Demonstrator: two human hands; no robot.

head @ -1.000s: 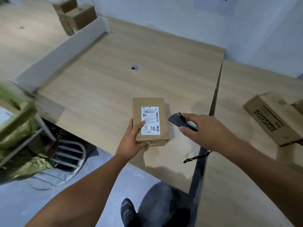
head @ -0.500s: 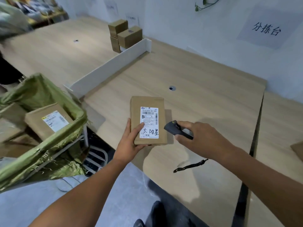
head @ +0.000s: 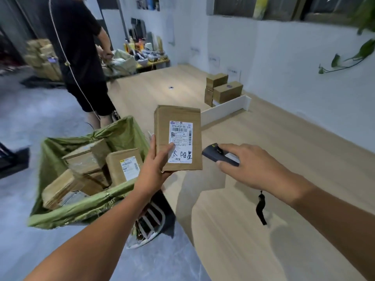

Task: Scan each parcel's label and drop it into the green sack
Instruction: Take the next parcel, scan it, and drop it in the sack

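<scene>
My left hand (head: 154, 171) grips a brown cardboard parcel (head: 162, 126) by its lower left corner, lifted off the table, with its white label (head: 181, 142) facing me. My right hand (head: 249, 165) holds a small dark scanner (head: 215, 155) just right of the parcel, its nose aimed at the label; a black wrist strap (head: 260, 209) dangles below. The green sack (head: 81, 207) stands open on a white wire frame to the left, with several brown parcels (head: 123, 165) inside.
The wooden table (head: 263, 159) stretches to the right, with a white divider (head: 225, 110) and stacked small boxes (head: 223, 89) at the back. A person in black (head: 81, 57) stands behind the sack. Stacked cartons (head: 43, 59) sit far left.
My left hand has lifted the parcel off the table toward the sack side. My view swung left and up, bringing the sack and the person into sight. The scanner stays beside the label.
</scene>
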